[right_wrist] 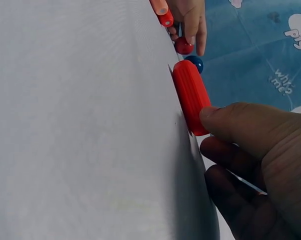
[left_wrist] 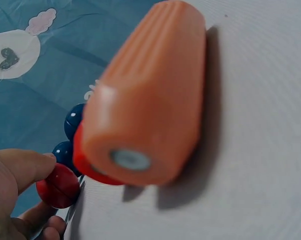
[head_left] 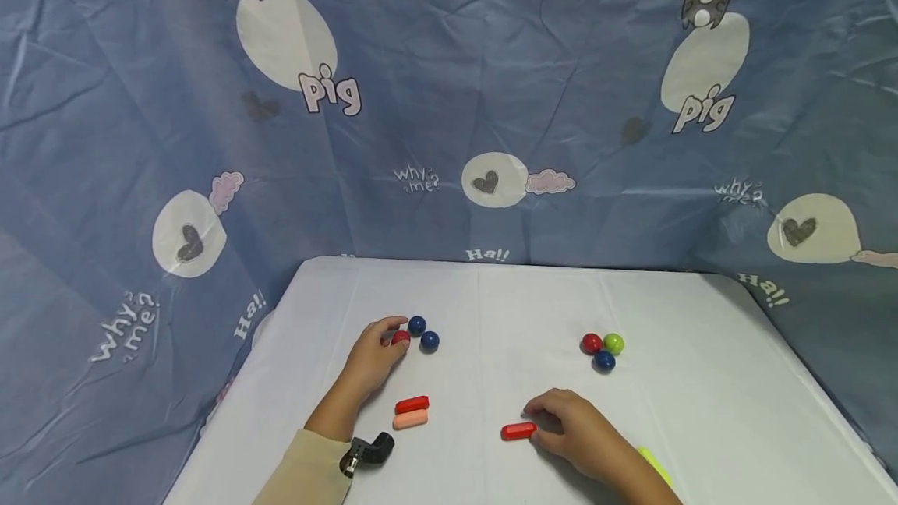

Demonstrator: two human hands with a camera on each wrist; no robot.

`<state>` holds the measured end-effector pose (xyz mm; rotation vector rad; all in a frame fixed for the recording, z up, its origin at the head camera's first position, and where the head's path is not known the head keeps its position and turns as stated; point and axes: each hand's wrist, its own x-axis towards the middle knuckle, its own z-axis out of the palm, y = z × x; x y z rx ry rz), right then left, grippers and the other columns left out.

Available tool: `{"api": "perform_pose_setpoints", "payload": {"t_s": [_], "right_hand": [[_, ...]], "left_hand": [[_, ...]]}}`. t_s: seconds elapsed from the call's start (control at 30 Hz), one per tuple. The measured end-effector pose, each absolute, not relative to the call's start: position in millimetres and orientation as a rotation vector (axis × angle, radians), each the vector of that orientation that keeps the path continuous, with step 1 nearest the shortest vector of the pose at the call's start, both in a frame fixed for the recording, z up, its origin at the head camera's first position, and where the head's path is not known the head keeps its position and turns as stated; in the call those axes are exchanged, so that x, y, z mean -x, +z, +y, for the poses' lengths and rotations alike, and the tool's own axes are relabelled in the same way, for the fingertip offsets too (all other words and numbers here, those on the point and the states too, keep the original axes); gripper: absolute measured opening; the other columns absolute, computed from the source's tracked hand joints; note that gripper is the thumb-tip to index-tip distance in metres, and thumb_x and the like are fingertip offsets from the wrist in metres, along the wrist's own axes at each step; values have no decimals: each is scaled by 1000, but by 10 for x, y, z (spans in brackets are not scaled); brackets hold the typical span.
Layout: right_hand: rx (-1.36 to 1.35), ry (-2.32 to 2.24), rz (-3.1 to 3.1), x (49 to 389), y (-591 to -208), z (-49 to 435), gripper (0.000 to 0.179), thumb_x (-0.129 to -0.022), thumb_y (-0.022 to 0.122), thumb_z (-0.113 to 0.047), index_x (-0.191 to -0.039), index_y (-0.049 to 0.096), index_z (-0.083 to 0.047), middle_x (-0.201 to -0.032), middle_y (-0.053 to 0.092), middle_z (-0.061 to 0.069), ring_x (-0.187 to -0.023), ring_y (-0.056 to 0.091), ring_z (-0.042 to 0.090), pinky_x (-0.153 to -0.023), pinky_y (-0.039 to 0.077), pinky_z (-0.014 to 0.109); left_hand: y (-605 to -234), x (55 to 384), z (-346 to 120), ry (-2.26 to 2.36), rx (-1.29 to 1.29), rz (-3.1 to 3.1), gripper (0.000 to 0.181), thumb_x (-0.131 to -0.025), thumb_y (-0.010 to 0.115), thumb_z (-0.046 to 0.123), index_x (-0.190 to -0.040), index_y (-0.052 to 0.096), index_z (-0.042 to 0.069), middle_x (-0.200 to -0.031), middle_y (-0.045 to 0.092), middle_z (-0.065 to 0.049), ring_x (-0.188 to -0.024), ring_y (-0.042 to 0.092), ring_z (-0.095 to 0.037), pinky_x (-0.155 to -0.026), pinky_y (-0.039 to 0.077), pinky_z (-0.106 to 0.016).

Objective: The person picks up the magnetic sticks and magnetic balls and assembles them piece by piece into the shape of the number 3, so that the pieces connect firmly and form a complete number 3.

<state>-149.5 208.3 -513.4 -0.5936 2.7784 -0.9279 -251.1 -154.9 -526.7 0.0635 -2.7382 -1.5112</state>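
Observation:
My left hand (head_left: 372, 355) holds a small red ball (left_wrist: 58, 186) at the table's left, the thumb on one side and fingers on the other. Two shiny blue balls (head_left: 429, 342) lie just right of it. Closer to me, a red plastic rod (head_left: 411, 404) lies alongside an orange rod (left_wrist: 150, 95), which has a metal-looking disc in its end. My right hand (head_left: 581, 433) is at the near end of another red rod (right_wrist: 190, 95). Its thumb meets the rod's end, while the index finger appears apart from it in the head view.
A red ball (head_left: 592, 344), a green ball (head_left: 613, 344) and a blue ball (head_left: 603, 361) sit grouped at the right. Partly behind my right forearm lies a yellow-green rod (head_left: 655, 466). A blue printed cloth (head_left: 435, 100) hangs beyond the white table (head_left: 491, 310).

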Motion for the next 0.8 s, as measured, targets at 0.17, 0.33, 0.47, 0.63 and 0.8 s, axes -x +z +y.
{"api": "perform_pose_setpoints", "payload": {"t_s": [0.17,0.33,0.47,0.63,0.8], "right_hand": [[620,-920,2790,1511,-5145,2077,22,-88,83,-28,-108,75,-35,-106,67,-26,-107,60,5,-99,53,39],[620,-901,2815,1509,-5155,2056,21,-88,84,-26,-101,74,-39,-100,66,-28,-102,58,3,-94,53,36],[577,-887,2830,1507,-5157,2045,20,-88,84,-28,-99,74,-41,-99,65,-29,-102,58,3,-94,53,38],[558,-893,2847,1503,-5164,2044,21,-87,84,-26,-97,73,-41,-99,66,-29,-103,59,4,-96,54,39],[544,-903,2862,1496,-5175,2036,23,-87,85,-24,-95,71,-40,-99,65,-29,-104,60,3,-97,54,39]], "left_hand": [[-5278,2501,-1530,-1436,-30,-2754,34,-97,73,15,-130,71,19,-131,64,-15,-125,60,-37,-106,49,-57],[-5270,2481,-1524,-1387,-11,-2761,27,-96,73,12,-123,74,16,-124,66,-14,-119,62,-34,-102,50,-56],[-5261,2469,-1528,-1373,-13,-2778,28,-96,74,13,-124,74,17,-121,67,-11,-112,61,-29,-98,52,-52],[-5277,2471,-1557,-1377,-69,-2784,38,-95,77,17,-131,68,15,-120,70,-7,-107,62,-24,-95,53,-47],[-5315,2489,-1636,-1321,-66,-2800,36,-92,81,19,-127,69,15,-110,71,-4,-100,63,-21,-91,55,-44]]}}
